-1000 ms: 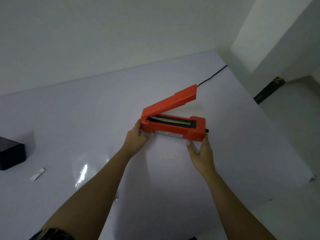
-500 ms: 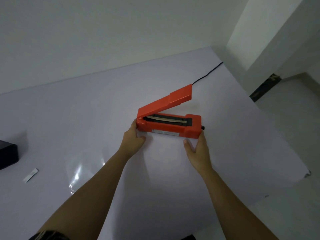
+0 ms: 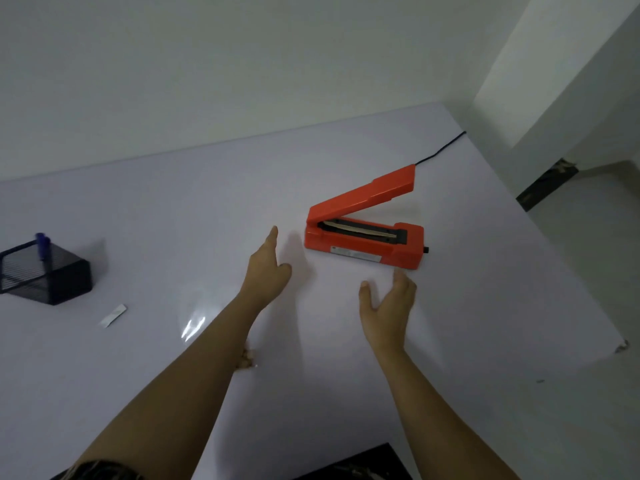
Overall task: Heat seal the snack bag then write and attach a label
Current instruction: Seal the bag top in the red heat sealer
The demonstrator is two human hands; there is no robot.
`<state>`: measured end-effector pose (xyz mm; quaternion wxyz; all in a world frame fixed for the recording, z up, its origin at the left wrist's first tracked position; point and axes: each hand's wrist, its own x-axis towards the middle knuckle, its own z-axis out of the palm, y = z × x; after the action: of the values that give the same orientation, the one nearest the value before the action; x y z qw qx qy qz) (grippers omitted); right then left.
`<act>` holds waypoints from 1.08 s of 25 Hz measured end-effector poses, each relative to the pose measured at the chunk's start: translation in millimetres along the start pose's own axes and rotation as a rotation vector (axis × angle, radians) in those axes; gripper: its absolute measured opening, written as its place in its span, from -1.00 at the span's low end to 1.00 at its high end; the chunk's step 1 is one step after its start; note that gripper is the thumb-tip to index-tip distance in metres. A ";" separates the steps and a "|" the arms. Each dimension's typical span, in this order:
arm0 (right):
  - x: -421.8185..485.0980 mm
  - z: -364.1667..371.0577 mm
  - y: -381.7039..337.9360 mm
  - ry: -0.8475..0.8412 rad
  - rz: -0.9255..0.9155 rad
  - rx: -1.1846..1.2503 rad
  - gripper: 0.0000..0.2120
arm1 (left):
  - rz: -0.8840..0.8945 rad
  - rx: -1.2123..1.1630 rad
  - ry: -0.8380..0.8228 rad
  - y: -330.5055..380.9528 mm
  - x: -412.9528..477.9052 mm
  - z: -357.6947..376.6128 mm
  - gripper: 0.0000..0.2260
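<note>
An orange heat sealer (image 3: 363,233) rests on the white table (image 3: 450,341), right of centre, with its lid raised. My left hand (image 3: 266,268) hovers just left of it, fingers apart, holding nothing. My right hand (image 3: 388,306) is open below the sealer's right end, close to it but apart. A clear plastic bag (image 3: 197,323) lies flat on the table under my left forearm, hard to make out except for glare; some snack pieces (image 3: 246,358) show beside the arm. A small white label strip (image 3: 112,315) lies left of the bag.
A black mesh pen holder (image 3: 45,271) with a blue pen (image 3: 43,244) stands at the far left. The sealer's black cord (image 3: 440,150) runs to the table's far right corner. The table's right edge drops to the floor. A dark object (image 3: 363,462) sits at the near edge.
Both hands have let go of the sealer and pulled back toward me. The sealer now sits on the table on its own. The view has shifted left, bringing the pen holder into sight.
</note>
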<state>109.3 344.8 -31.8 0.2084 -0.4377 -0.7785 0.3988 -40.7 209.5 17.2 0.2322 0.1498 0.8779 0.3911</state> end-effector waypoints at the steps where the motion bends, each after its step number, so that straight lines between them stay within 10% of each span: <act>1: -9.4 8.7 -8.3 -0.044 -0.018 0.005 -0.43 | 0.015 0.015 0.020 -8.3 -7.0 -11.3 -0.35; 16: -70.1 127.7 -78.5 -0.723 0.083 -0.078 -0.53 | -0.490 -0.187 0.367 -149.0 -85.1 -73.0 -0.57; 27: -65.1 110.3 -45.7 -0.563 0.290 0.282 -0.79 | -0.333 -0.447 0.205 -132.9 -69.7 -39.1 -0.88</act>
<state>46.0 227.6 -59.1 -0.0151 -0.3834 -0.6723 0.6330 -13.0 68.1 -40.2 0.2304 -0.0913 0.8014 0.5444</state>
